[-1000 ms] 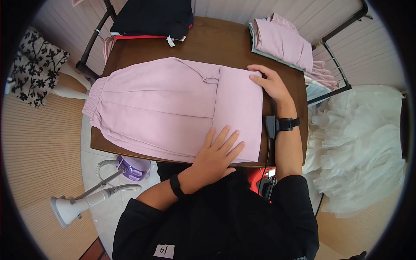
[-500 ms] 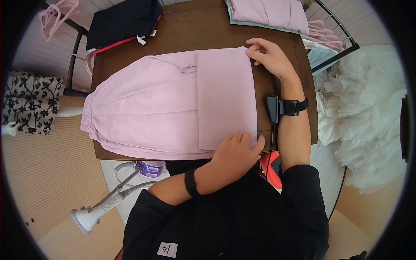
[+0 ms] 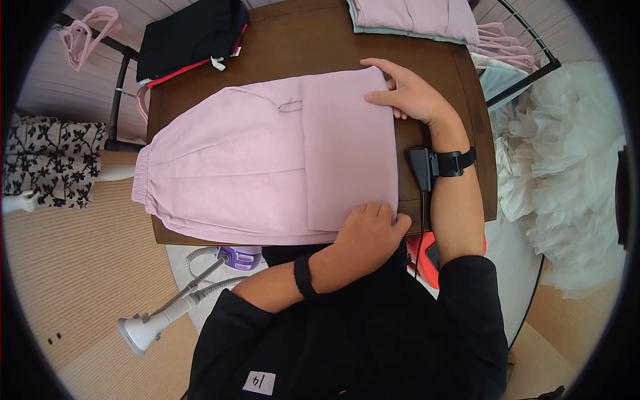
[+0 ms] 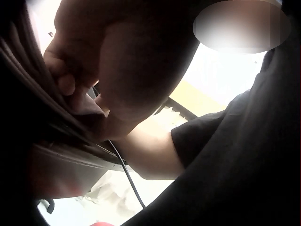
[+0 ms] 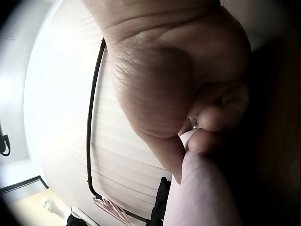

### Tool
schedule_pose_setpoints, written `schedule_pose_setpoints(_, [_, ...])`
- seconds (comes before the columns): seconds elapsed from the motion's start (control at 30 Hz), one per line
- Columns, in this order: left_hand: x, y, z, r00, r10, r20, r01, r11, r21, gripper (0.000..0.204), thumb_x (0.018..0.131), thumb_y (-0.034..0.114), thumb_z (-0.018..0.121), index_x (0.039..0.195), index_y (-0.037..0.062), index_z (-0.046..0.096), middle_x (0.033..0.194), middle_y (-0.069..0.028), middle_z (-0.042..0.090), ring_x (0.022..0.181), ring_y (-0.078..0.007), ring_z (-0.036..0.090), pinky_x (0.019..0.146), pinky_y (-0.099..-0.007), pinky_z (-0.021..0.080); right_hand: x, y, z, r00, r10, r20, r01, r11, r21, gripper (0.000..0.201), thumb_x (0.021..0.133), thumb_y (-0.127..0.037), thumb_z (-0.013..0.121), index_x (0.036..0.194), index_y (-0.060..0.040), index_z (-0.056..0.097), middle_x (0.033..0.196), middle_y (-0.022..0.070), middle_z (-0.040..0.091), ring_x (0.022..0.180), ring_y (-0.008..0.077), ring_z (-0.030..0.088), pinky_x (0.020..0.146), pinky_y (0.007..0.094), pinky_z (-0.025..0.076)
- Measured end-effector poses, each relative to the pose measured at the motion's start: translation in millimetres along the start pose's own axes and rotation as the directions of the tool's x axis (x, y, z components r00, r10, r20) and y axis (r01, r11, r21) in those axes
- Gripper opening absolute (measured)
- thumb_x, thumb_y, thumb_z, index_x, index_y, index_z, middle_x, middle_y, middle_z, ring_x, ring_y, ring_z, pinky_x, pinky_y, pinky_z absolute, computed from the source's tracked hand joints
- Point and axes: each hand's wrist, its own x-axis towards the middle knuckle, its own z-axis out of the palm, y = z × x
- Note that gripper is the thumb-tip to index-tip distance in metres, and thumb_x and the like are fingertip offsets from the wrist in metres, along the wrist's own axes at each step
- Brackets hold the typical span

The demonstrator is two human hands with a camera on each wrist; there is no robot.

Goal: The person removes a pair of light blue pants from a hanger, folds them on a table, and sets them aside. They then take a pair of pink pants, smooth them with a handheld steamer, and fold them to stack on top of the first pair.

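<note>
Pink elastic-waist trousers [image 3: 227, 160] lie sideways on the brown table, their waistband at the left and a folded-over panel [image 3: 350, 147] at the right. My right hand [image 3: 417, 97] grips the panel's far right corner, thumb on top and fingers curled at the edge; the right wrist view shows the hand [image 5: 174, 84] pinching the pink cloth [image 5: 200, 193]. At the near right corner my left hand [image 3: 370, 237] holds the cloth edge with bent fingers. In the dark left wrist view, that hand [image 4: 127, 61] has its fingertips at the fabric.
Folded black and red clothes [image 3: 190, 40] lie at the table's back left, folded pink and pale green ones [image 3: 413, 20] at the back right. A rack with hangers [image 3: 90, 33] stands left, a white ruffled dress [image 3: 560, 180] right. A steamer [image 3: 143, 330] is below left.
Both hands went from lying on the panel to its right corners. The left hand's spread fingers have bent at the near corner; the right thumb now lies over the far edge. The head view has shifted.
</note>
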Motion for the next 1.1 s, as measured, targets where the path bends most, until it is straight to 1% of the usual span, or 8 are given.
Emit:
schedule_pose_setpoints(0.17, [2, 2, 3, 0.998, 0.030, -0.052, -0.033, 0.997, -0.066, 0.014, 0.070, 0.007, 0.062, 0.082, 0.0053, 0.055, 0.072, -0.0103, 0.051, 0.067, -0.0267, 0.054, 0.061, -0.0392, 0.046, 1, 1, -2, 1.000, 0.006, -0.001, -0.006, 1.000, 0.019, 0.066, 0.080, -0.017, 0.074, 0.141, -0.0102, 0.048, 0.067, -0.0012, 0.054, 0.046, 0.0050, 0.042, 0.040, 0.0213, 0.030])
schedule_pose_setpoints(0.27, [4, 2, 3, 0.998, 0.018, -0.061, -0.025, 0.993, -0.115, 0.014, 0.069, 0.006, 0.061, 0.080, 0.0051, 0.053, 0.071, -0.0106, 0.051, 0.066, -0.0278, 0.053, 0.061, -0.0397, 0.046, 1, 0, -5, 1.000, 0.019, 0.007, -0.019, 1.000, 0.010, 0.069, 0.078, -0.019, 0.074, 0.140, -0.0069, 0.047, 0.064, -0.0004, 0.051, 0.046, 0.0068, 0.043, 0.041, 0.0240, 0.032])
schedule_pose_setpoints(0.67, [10, 2, 3, 0.984, 0.023, -0.176, -0.084, 0.933, -0.350, 0.016, 0.066, -0.001, 0.058, 0.079, 0.0036, 0.050, 0.067, -0.0103, 0.048, 0.064, -0.0295, 0.050, 0.062, -0.0408, 0.044, 0, 13, -22, 0.999, 0.026, -0.032, -0.021, 0.991, 0.129, 0.062, 0.082, -0.017, 0.070, 0.139, -0.0087, 0.049, 0.063, -0.0029, 0.051, 0.045, 0.0045, 0.043, 0.041, 0.0201, 0.034])
schedule_pose_setpoints(0.73, [10, 1, 1, 0.984, 0.029, -0.177, -0.106, 0.890, -0.443, 0.015, 0.070, -0.001, 0.058, 0.082, 0.0029, 0.051, 0.067, -0.0108, 0.048, 0.065, -0.0302, 0.050, 0.064, -0.0413, 0.044, -2, 12, -24, 0.999, 0.002, -0.043, 0.005, 0.985, 0.170, 0.060, 0.082, -0.016, 0.070, 0.138, -0.0089, 0.050, 0.062, -0.0037, 0.051, 0.045, 0.0038, 0.043, 0.041, 0.0192, 0.034])
schedule_pose_setpoints(0.77, [10, 1, 0, 0.982, 0.026, -0.187, -0.108, 0.891, -0.442, 0.015, 0.070, -0.001, 0.058, 0.082, 0.0029, 0.051, 0.067, -0.0108, 0.048, 0.065, -0.0302, 0.050, 0.064, -0.0413, 0.044, -3, 12, -25, 0.999, -0.002, -0.039, 0.008, 0.987, 0.162, 0.060, 0.082, -0.016, 0.070, 0.138, -0.0089, 0.050, 0.062, -0.0037, 0.051, 0.045, 0.0038, 0.043, 0.041, 0.0192, 0.034])
schedule_pose_setpoints(0.83, [10, 2, -3, 0.986, 0.018, -0.168, -0.105, 0.848, -0.520, 0.013, 0.075, 0.000, 0.057, 0.088, 0.0020, 0.054, 0.070, -0.0111, 0.051, 0.068, -0.0305, 0.051, 0.067, -0.0418, 0.044, -6, 11, -29, 0.998, -0.013, -0.058, 0.023, 0.983, 0.180, 0.057, 0.083, -0.016, 0.070, 0.136, -0.0085, 0.052, 0.064, -0.0042, 0.052, 0.045, 0.0032, 0.042, 0.040, 0.0190, 0.033])
schedule_pose_setpoints(0.97, [14, 5, -10, 0.977, 0.017, -0.211, -0.141, 0.798, -0.587, 0.013, 0.080, 0.001, 0.056, 0.093, 0.0018, 0.056, 0.074, -0.0109, 0.054, 0.071, -0.0309, 0.053, 0.070, -0.0416, 0.044, -15, -6, -37, 0.996, -0.012, -0.090, 0.025, 0.990, 0.140, 0.055, 0.083, -0.016, 0.070, 0.135, -0.0077, 0.053, 0.065, -0.0045, 0.052, 0.046, 0.0028, 0.042, 0.040, 0.0189, 0.032])
schedule_pose_setpoints(1.1, [5, 0, -34, 0.981, 0.010, -0.192, -0.139, 0.723, -0.677, 0.014, 0.083, 0.001, 0.057, 0.097, 0.0021, 0.057, 0.077, -0.0109, 0.057, 0.074, -0.0308, 0.056, 0.073, -0.0413, 0.044, -13, -36, -28, 0.992, -0.016, -0.128, 0.020, 0.999, 0.030, 0.054, 0.083, -0.018, 0.070, 0.133, -0.0078, 0.054, 0.065, -0.0039, 0.052, 0.047, 0.0035, 0.043, 0.041, 0.0199, 0.032])
